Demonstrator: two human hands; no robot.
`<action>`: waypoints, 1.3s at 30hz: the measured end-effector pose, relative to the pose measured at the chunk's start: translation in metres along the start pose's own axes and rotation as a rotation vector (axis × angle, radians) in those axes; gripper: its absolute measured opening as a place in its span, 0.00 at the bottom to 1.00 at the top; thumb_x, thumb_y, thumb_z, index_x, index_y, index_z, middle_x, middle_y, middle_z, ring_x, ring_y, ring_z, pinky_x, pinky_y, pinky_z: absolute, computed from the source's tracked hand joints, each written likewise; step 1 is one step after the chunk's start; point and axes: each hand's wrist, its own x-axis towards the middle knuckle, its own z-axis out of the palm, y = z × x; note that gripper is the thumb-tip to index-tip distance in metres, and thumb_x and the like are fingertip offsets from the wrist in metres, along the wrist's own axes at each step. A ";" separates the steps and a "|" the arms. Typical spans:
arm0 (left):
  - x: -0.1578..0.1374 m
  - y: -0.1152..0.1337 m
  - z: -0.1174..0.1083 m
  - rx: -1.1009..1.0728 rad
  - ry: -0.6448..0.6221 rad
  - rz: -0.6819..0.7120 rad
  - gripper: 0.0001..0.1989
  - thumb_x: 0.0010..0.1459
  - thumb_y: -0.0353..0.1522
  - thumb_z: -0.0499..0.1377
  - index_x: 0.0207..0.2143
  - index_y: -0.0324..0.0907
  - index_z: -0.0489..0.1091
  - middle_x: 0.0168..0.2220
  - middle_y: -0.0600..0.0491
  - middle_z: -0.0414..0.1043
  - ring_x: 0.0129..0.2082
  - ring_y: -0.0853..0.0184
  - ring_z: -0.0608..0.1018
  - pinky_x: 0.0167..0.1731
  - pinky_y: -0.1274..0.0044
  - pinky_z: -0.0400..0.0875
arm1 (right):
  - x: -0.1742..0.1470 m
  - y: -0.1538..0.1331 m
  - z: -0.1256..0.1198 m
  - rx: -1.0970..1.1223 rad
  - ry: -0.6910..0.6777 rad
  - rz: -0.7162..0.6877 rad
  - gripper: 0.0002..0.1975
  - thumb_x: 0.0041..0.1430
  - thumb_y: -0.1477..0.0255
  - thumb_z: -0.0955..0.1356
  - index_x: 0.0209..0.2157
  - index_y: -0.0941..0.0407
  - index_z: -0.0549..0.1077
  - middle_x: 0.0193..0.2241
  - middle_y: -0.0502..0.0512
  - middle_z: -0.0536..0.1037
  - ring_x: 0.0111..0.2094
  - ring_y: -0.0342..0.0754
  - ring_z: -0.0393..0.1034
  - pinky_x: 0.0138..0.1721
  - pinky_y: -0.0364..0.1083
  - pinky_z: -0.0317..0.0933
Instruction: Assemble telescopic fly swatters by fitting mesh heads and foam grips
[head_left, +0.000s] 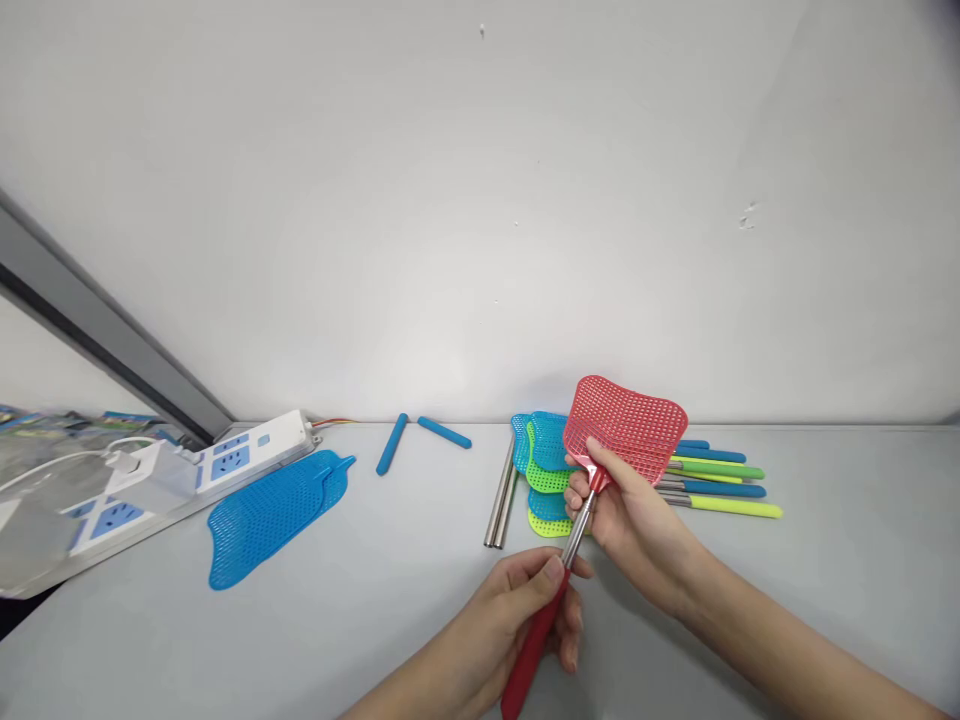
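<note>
A red fly swatter [626, 425] with a metal shaft and red grip is held up at a tilt over the table. My left hand [525, 605] is closed round the top of its grip, where the metal begins. My right hand [626, 510] pinches the neck just below the perforated head, thumb on the red plastic. Behind it lies a pile of swatters with blue and green heads [551, 480] and blue, green and yellow handles [731, 505]. Two bare metal tubes [500, 500] lie at the pile's left.
Loose blue swatter heads [274, 515] overlap at the left, beside a white power strip [259, 445] with plugged-in adapters. Two blue grips [392, 445] lie near the wall [480, 220]. A grey frame post [105, 310] stands at the left.
</note>
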 end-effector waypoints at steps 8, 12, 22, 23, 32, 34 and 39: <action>0.002 -0.004 -0.002 0.043 -0.047 -0.034 0.15 0.55 0.39 0.51 0.31 0.34 0.65 0.19 0.57 0.61 0.15 0.78 0.65 0.18 0.83 0.55 | 0.001 -0.003 -0.002 0.181 -0.067 0.091 0.14 0.50 0.62 0.64 0.25 0.60 0.68 0.13 0.43 0.52 0.15 0.36 0.47 0.17 0.37 0.49; 0.002 -0.010 -0.004 0.016 -0.087 -0.034 0.14 0.53 0.40 0.52 0.29 0.36 0.62 0.18 0.60 0.56 0.12 0.80 0.60 0.16 0.84 0.52 | -0.003 -0.003 -0.001 0.113 -0.199 0.119 0.20 0.52 0.56 0.60 0.24 0.60 0.68 0.12 0.43 0.51 0.14 0.36 0.46 0.17 0.37 0.47; 0.000 -0.023 0.000 0.080 -0.007 0.025 0.22 0.47 0.50 0.51 0.25 0.40 0.56 0.15 0.64 0.48 0.09 0.83 0.48 0.10 0.85 0.42 | -0.013 0.001 0.007 -0.031 -0.259 0.043 0.28 0.55 0.53 0.53 0.22 0.61 0.68 0.11 0.45 0.54 0.13 0.36 0.47 0.18 0.39 0.44; 0.000 -0.024 0.000 0.088 0.003 0.028 0.22 0.47 0.51 0.51 0.25 0.40 0.56 0.15 0.64 0.48 0.09 0.83 0.47 0.09 0.85 0.42 | -0.013 0.001 0.007 -0.015 -0.278 0.057 0.27 0.55 0.53 0.53 0.21 0.61 0.67 0.11 0.44 0.53 0.13 0.36 0.47 0.18 0.39 0.44; -0.001 -0.020 0.006 0.170 0.054 -0.052 0.23 0.46 0.53 0.50 0.24 0.41 0.55 0.14 0.65 0.47 0.08 0.83 0.45 0.08 0.85 0.39 | -0.012 0.011 0.003 0.241 -0.196 0.065 0.24 0.52 0.53 0.57 0.15 0.57 0.51 0.11 0.41 0.42 0.12 0.35 0.34 0.14 0.39 0.34; -0.002 -0.018 0.008 0.163 0.053 -0.107 0.23 0.45 0.54 0.49 0.25 0.42 0.54 0.13 0.66 0.45 0.08 0.82 0.44 0.07 0.85 0.38 | -0.013 0.016 0.001 0.284 -0.138 0.061 0.24 0.51 0.52 0.58 0.15 0.57 0.50 0.11 0.40 0.41 0.12 0.35 0.33 0.14 0.39 0.33; -0.006 -0.011 0.011 0.034 -0.055 -0.229 0.23 0.45 0.53 0.51 0.25 0.42 0.53 0.14 0.66 0.46 0.08 0.82 0.43 0.07 0.85 0.36 | -0.019 0.020 0.001 0.329 -0.039 0.086 0.24 0.48 0.51 0.61 0.16 0.56 0.49 0.10 0.39 0.40 0.12 0.35 0.31 0.13 0.39 0.30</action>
